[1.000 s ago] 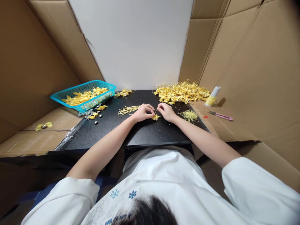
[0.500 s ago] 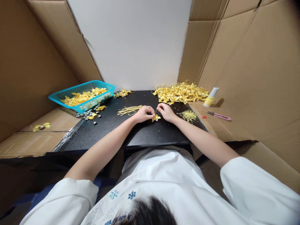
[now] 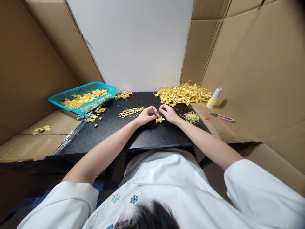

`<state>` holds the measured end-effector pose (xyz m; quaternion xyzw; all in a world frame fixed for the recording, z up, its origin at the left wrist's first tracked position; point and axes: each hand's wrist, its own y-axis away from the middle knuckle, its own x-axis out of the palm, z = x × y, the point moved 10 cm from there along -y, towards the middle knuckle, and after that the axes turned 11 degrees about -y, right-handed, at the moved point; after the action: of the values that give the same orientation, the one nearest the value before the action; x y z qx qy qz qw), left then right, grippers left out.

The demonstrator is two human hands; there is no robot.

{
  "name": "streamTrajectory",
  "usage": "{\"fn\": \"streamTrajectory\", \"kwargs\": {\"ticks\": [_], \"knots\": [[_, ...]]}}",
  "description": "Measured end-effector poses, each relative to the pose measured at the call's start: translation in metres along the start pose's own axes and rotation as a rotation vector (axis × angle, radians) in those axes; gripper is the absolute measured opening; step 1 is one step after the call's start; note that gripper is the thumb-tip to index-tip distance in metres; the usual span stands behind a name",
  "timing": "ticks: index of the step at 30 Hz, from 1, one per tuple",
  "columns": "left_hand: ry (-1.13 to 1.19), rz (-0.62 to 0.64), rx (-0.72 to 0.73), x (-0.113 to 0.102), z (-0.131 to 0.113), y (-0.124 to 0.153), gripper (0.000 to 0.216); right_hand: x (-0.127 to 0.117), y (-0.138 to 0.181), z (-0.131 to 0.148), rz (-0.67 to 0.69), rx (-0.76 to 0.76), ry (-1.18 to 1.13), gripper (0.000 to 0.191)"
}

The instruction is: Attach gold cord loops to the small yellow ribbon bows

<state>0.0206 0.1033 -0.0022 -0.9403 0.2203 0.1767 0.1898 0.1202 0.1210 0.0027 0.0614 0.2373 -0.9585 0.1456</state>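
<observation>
A small yellow ribbon bow [image 3: 160, 120] with a silvery bead at its middle is between my hands, low over the black table. My left hand [image 3: 148, 115] is closed, its fingertips pinching at the top of the bow; the exact grip is partly hidden. Just above the bow, my right hand [image 3: 169, 113] pinches a thin yellow cord that runs down to it. Beside my left hand lies a bundle of gold cords [image 3: 131, 112]. Yellow thread scraps [image 3: 192, 117] lie to the right of my right hand.
A blue basket [image 3: 82, 110] of yellow bows stands at the left, with silvery beads [image 3: 89, 116] beside it. Finished-looking bows form a pile [image 3: 183, 94] at the back right. A thread cone [image 3: 214, 98] and pink-handled snips [image 3: 222, 117] rest on cardboard at the right.
The bow has shifted slightly to the right in view, and my left fingertips are now closer to its top. My right hand stays nearly in place, still pinching.
</observation>
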Motion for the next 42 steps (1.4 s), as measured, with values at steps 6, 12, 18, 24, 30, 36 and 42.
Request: {"fn": "streamTrajectory", "kwargs": {"ticks": [6, 12, 18, 24, 30, 36, 42], "knots": [[-0.009, -0.013, -0.005, 0.0, 0.001, 0.001, 0.035, 0.002, 0.0, 0.0, 0.017, -0.005, 0.005, 0.012], [-0.034, 0.011, 0.016, 0.003, 0.0, 0.001, 0.04, -0.003, 0.001, 0.004, -0.017, -0.027, 0.056, 0.013], [0.017, 0.028, 0.022, 0.006, 0.0, 0.0, 0.046, -0.006, 0.002, 0.004, -0.066, -0.025, -0.025, 0.015], [-0.009, -0.022, 0.01, 0.001, 0.003, 0.0, 0.053, 0.006, 0.007, -0.007, 0.003, 0.171, -0.4, 0.033], [-0.068, -0.019, 0.005, 0.002, -0.002, 0.0, 0.054, 0.011, 0.015, -0.008, 0.03, 0.343, -0.603, 0.038], [-0.17, -0.021, 0.045, 0.005, -0.009, 0.001, 0.048, 0.011, 0.015, -0.006, 0.005, 0.337, -0.713, 0.045], [-0.134, 0.022, 0.033, 0.011, -0.01, 0.002, 0.043, 0.012, 0.019, -0.007, 0.015, 0.36, -0.717, 0.043]]}}
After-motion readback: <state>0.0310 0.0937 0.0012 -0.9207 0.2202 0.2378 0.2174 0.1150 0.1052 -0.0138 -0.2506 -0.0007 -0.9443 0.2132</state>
